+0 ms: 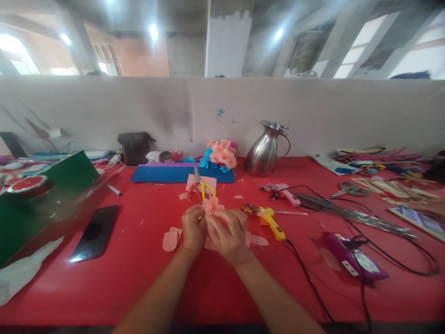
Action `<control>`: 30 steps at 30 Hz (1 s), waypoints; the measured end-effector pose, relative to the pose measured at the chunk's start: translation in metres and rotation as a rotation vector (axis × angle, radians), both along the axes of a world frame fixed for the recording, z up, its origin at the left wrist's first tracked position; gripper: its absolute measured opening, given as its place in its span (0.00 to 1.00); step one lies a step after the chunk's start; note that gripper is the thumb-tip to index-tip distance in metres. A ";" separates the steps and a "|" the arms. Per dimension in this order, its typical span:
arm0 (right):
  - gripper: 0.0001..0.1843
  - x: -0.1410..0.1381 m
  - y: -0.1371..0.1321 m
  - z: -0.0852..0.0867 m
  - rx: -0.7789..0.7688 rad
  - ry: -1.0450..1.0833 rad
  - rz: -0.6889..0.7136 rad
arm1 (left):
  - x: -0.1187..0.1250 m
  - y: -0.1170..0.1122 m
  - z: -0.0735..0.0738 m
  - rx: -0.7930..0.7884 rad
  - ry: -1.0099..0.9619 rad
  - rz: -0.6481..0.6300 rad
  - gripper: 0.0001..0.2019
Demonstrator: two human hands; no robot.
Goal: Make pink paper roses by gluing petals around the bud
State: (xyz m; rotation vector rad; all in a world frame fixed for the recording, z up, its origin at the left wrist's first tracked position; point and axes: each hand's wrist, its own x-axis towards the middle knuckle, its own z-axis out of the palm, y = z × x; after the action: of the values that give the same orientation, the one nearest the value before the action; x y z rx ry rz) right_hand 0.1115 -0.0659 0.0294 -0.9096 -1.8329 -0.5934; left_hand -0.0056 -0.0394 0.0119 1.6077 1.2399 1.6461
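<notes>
My left hand (193, 228) and my right hand (230, 234) meet above the red table (139, 278), both with fingers closed around a small pink paper flower (211, 204) that sticks up between them. Loose pink paper petals (171, 240) lie on the table just left of my left hand, and more show beside my right hand. Yellow-handled scissors (201, 187) rest on a pink sheet right behind the flower. A yellow glue gun (269, 220) lies to the right of my right hand, its cord trailing toward the table's front edge.
A black phone (95, 233) lies at the left, near a green sheet (66, 178). Behind are a blue board (174, 174), a bouquet of paper flowers (220, 156) and a steel jug (264, 149). A pink glue gun (283, 192), wires, a purple device (352, 260) and craft supplies fill the right.
</notes>
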 end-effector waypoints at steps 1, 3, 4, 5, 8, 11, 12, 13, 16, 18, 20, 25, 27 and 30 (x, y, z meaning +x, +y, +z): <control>0.14 0.000 -0.001 0.000 -0.004 -0.005 0.027 | 0.000 0.000 0.000 -0.023 -0.055 -0.025 0.07; 0.14 -0.001 -0.002 0.000 -0.012 0.016 0.087 | 0.000 0.001 0.000 -0.078 -0.180 -0.068 0.06; 0.13 -0.001 -0.003 0.001 -0.022 0.051 0.111 | 0.000 0.002 -0.001 -0.103 -0.243 -0.087 0.05; 0.12 -0.001 -0.002 0.001 -0.042 0.104 0.129 | 0.001 0.003 -0.002 -0.122 -0.303 -0.104 0.05; 0.06 0.000 0.002 0.003 -0.206 0.375 0.163 | 0.002 0.008 -0.008 -0.139 -0.407 -0.115 0.05; 0.05 0.002 0.009 0.003 -0.527 0.684 0.260 | 0.002 0.012 -0.011 -0.132 -0.403 -0.091 0.04; 0.06 0.002 0.011 0.004 -0.635 0.763 0.309 | 0.002 0.013 -0.012 -0.126 -0.392 -0.105 0.04; 0.07 0.002 0.013 0.004 -0.729 0.826 0.361 | 0.002 0.015 -0.012 -0.120 -0.379 -0.138 0.05; 0.10 0.002 0.017 0.005 -0.900 0.940 0.499 | 0.001 0.018 -0.011 -0.113 -0.335 -0.269 0.05; 0.10 0.002 0.018 0.006 -0.955 0.962 0.556 | 0.000 0.019 -0.010 -0.117 -0.275 -0.317 0.06; 0.10 0.003 0.019 0.006 -0.985 0.980 0.570 | -0.001 0.019 -0.008 -0.114 -0.204 -0.331 0.07; 0.09 0.003 0.025 0.002 -1.007 1.083 0.520 | -0.002 0.016 -0.005 -0.133 -0.095 -0.322 0.08; 0.08 0.003 0.027 0.001 -1.022 1.112 0.507 | -0.002 0.015 -0.005 -0.152 -0.053 -0.317 0.08; 0.08 0.003 0.027 0.001 -0.996 1.103 0.435 | -0.002 0.016 -0.009 -0.184 -0.006 -0.236 0.08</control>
State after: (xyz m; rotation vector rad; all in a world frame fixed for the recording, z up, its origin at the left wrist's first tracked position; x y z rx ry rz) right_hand 0.1142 -0.0390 0.0309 -1.0618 -1.1127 1.0322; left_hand -0.0073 -0.0233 0.0030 1.5671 1.1163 1.3508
